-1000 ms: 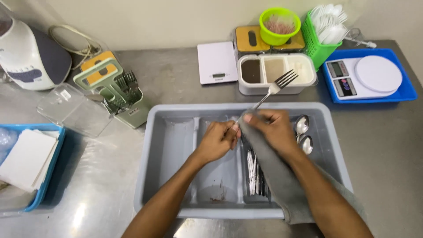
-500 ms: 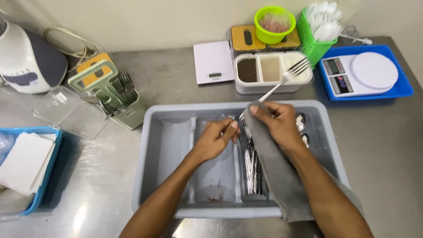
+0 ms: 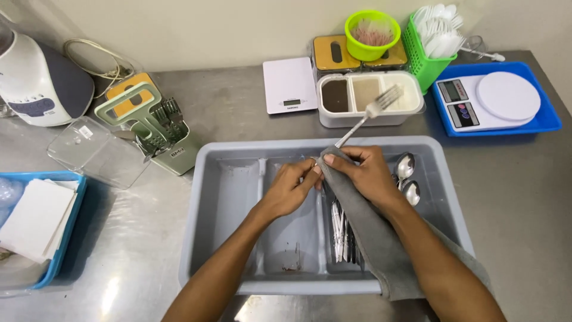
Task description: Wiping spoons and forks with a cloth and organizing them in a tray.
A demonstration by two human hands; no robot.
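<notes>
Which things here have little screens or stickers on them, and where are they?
Flat white scale: back centre, square, small dark screen strip.
Round-plate scale: back right in a blue tray, white, grey screen panel.
Clear lid: left, small white sticker.

The fork (image 3: 370,112) is polished metal, glossy like the spoons (image 3: 407,177). The cloth (image 3: 369,238) is grey, soft and matt. The cutlery tray (image 3: 232,209) is smooth grey plastic, faintly stained. The desk (image 3: 119,262) is brushed steel with a dull sheen.
</notes>
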